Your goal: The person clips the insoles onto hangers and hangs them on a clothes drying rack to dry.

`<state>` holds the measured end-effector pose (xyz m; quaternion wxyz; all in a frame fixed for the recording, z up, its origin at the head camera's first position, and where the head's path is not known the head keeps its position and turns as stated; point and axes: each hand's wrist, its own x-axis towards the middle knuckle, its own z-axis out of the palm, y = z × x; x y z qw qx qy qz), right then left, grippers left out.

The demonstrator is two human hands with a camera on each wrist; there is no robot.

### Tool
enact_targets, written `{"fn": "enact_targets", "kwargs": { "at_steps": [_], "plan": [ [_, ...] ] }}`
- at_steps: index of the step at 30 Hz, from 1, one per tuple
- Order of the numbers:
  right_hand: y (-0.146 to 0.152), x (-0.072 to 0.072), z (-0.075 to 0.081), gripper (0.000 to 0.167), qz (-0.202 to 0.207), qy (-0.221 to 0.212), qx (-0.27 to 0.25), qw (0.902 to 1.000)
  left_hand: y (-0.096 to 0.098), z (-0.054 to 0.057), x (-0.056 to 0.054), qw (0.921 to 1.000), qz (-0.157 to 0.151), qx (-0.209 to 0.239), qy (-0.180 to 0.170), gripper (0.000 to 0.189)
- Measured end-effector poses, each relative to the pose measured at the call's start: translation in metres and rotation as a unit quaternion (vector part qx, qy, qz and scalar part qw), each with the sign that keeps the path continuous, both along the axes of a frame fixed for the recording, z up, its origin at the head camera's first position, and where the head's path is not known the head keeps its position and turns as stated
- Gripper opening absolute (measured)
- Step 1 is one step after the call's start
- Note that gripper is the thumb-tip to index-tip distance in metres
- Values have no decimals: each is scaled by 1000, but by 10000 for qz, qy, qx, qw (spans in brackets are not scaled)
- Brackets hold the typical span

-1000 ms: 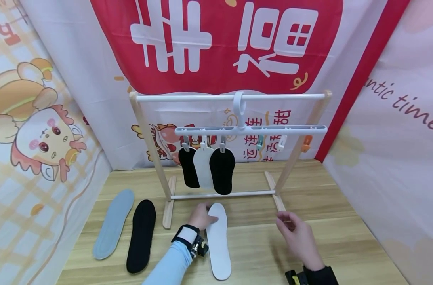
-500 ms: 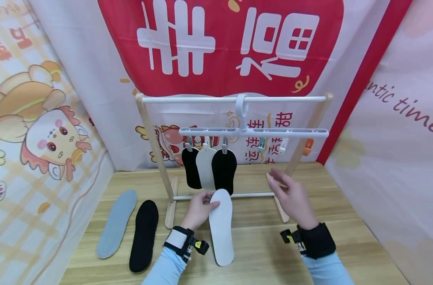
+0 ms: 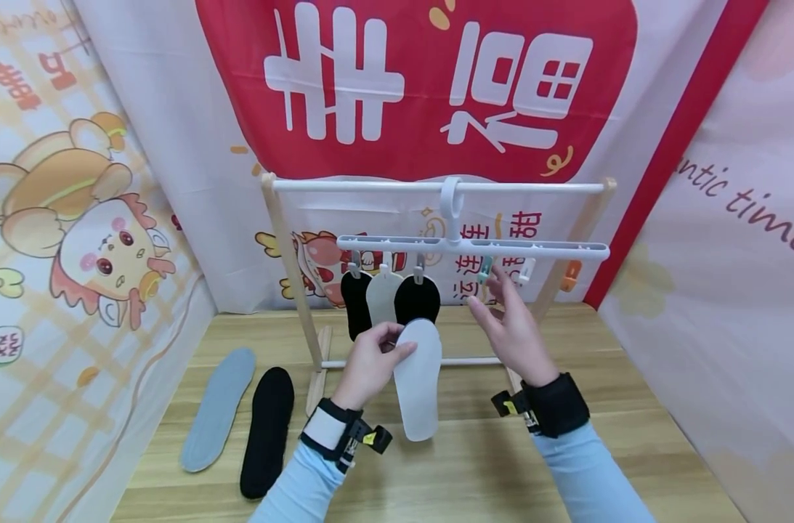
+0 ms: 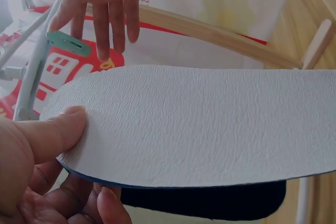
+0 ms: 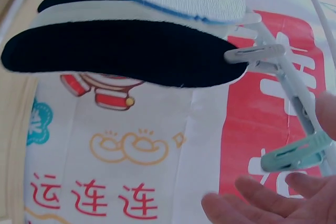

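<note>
My left hand point(image 3: 370, 363) pinches a white insole point(image 3: 418, 385) near its upper end, thumb on the white face and fingers behind. In the left wrist view the insole point(image 4: 210, 124) has a textured white face and a blue edge. My right hand point(image 3: 513, 334) is raised beside the green clip point(image 3: 485, 269), its fingers extended and apart. Seen from the right wrist, the green clip point(image 5: 295, 153) sits just above those fingers; contact is hard to tell. Two black insoles and a white insole point(image 3: 382, 294) hang from clips on the left half of the white hanger point(image 3: 521, 249).
A wooden-sided rack point(image 3: 285, 261) carries the hanger on its top rail. White and orange clips point(image 3: 571, 276) hang at the right. On the table point(image 3: 475, 465) lie a grey insole point(image 3: 219, 410) and a black insole point(image 3: 268, 432). Printed cloths enclose the back and sides.
My left hand has lifted the white insole off the table, up toward the hanging insoles. My right hand has risen from the table to the green clip, its fingers spreading.
</note>
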<state>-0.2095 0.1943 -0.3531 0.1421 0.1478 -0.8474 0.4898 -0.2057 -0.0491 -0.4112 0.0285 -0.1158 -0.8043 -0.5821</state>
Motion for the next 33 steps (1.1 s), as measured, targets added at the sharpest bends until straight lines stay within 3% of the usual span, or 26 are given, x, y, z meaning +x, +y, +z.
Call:
{"fn": "enact_targets", "kwargs": {
  "at_steps": [8, 16, 33],
  "plan": [
    [-10, -8, 11, 53, 62, 342, -656, 9972, 12, 15, -4, 9992, -164, 93, 339, 18],
    [-13, -12, 14, 45, -105, 420, -733, 9964, 20, 25, -9, 9985, -307, 64, 443, 21],
    [-27, -10, 17, 35, -106, 730, -1102, 9912, 33, 30, -22, 9981, -294, -47, 533, 21]
  ]
}}
